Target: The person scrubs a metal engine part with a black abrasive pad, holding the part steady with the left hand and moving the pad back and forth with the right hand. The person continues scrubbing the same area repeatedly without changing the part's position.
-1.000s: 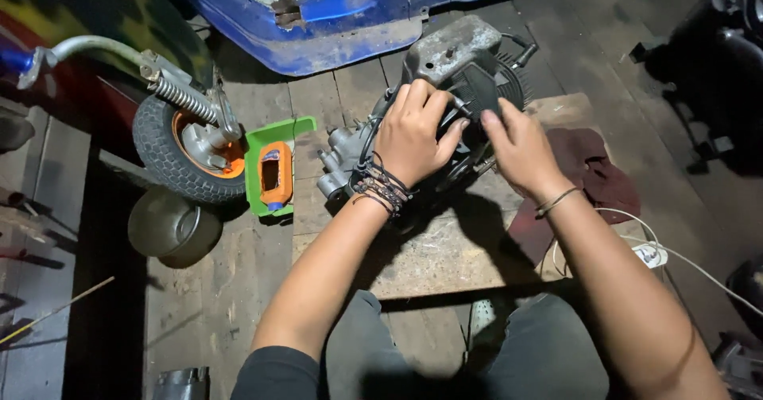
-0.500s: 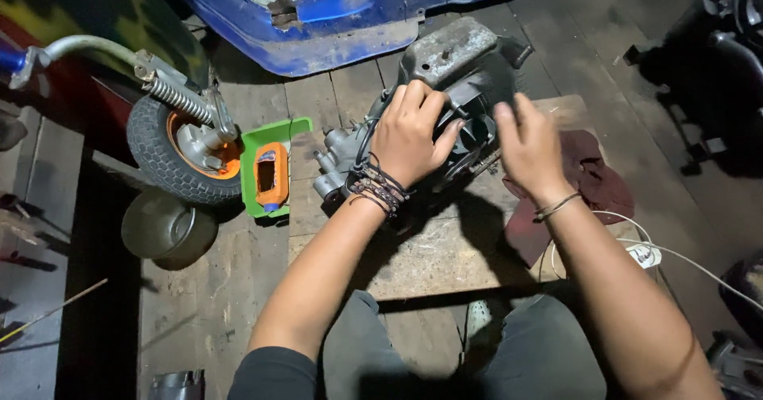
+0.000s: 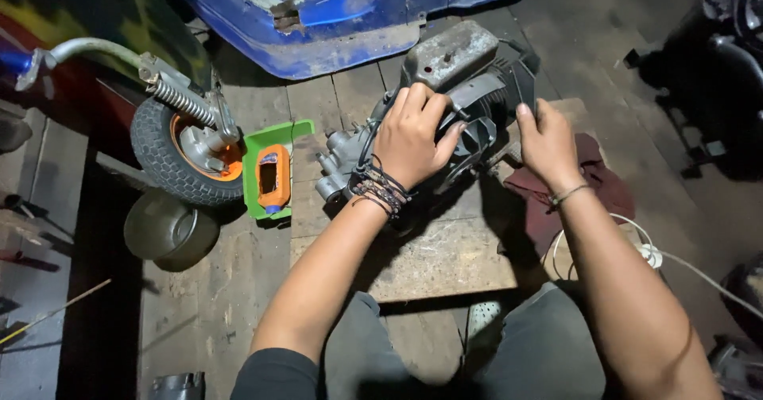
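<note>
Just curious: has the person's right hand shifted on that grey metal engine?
Yes. The right hand slid from the grey metal engine's middle toward its right edge.

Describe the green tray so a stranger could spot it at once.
Start at the small wheel with the orange hub, left of the engine. The green tray lies flat on the floor planks between them. It alone is bright green, with an orange device in it.
</note>
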